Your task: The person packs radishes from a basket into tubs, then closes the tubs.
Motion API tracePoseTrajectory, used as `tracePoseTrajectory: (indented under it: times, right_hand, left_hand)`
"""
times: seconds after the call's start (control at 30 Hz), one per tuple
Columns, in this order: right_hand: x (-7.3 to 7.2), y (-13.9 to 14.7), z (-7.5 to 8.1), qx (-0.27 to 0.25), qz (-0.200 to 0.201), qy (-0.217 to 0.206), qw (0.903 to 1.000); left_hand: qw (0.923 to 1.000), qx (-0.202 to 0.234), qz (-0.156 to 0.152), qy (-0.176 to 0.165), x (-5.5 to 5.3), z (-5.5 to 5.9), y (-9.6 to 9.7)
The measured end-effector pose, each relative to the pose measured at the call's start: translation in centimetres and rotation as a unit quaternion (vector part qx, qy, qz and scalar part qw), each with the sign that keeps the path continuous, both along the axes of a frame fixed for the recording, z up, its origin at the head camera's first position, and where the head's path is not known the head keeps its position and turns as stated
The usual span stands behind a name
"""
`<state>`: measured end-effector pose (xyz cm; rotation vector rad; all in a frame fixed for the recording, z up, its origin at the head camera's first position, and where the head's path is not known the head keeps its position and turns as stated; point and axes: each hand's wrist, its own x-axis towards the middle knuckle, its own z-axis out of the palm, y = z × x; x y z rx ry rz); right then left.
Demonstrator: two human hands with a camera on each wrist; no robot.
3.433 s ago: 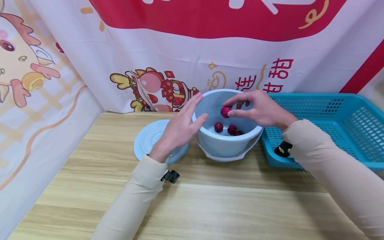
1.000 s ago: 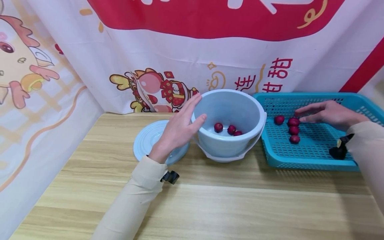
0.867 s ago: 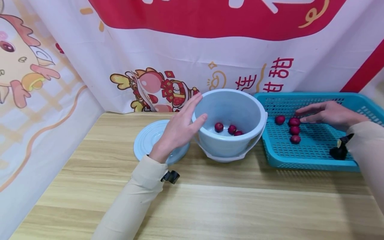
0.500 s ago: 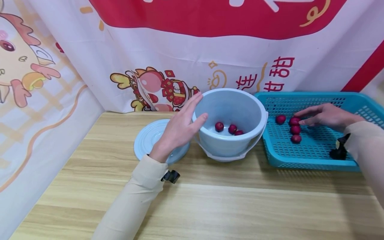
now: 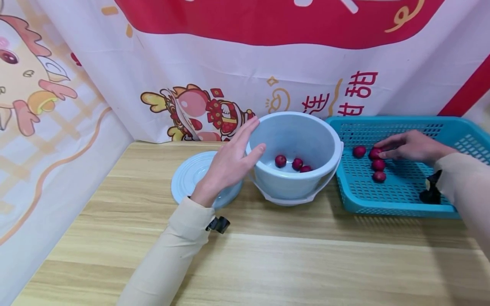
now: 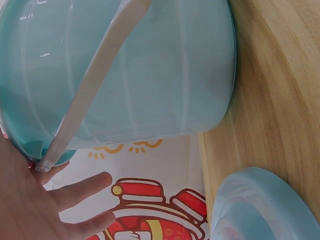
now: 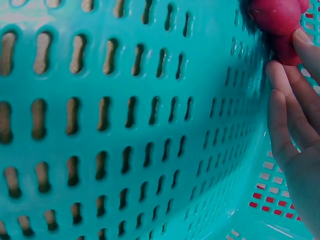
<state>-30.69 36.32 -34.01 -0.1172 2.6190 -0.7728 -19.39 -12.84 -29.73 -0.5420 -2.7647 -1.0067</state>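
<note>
My left hand [image 5: 228,163] rests against the left rim of a pale blue bucket [image 5: 291,187], fingers straight. In the left wrist view the hand's fingers are spread next to the bucket's pale handle [image 6: 95,75]. Several round, dark red fruits [image 5: 280,161] lie on the bucket's bottom. Inside the teal basket [image 5: 402,208], my right hand [image 5: 415,148] pinches a round red fruit [image 5: 374,153] between thumb and fingers. A fruit [image 5: 359,151] lies to its left, and two more fruits [image 5: 378,165] stand in a row in front of it.
A pale blue round lid [image 5: 187,174] lies on the wooden table [image 5: 268,263], left of the bucket and partly under the left forearm. A printed cloth [image 5: 214,59] hangs directly behind. Basket and bucket stand side by side.
From holding a fruit over the bucket, my right hand has gone right into the basket. Over the last second its thumb and fingers have closed on another fruit. The left hand stays put.
</note>
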Motion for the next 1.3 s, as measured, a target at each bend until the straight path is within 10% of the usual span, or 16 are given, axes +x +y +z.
tracePoseTrajectory:
  times: [1.3]
  right_hand:
    - [1.9,-6.5,6.2,-0.074,-0.052,0.132,0.9871]
  left_hand:
    - [1.0000,-0.001,0.002,-0.002,0.1,0.1,0.0]
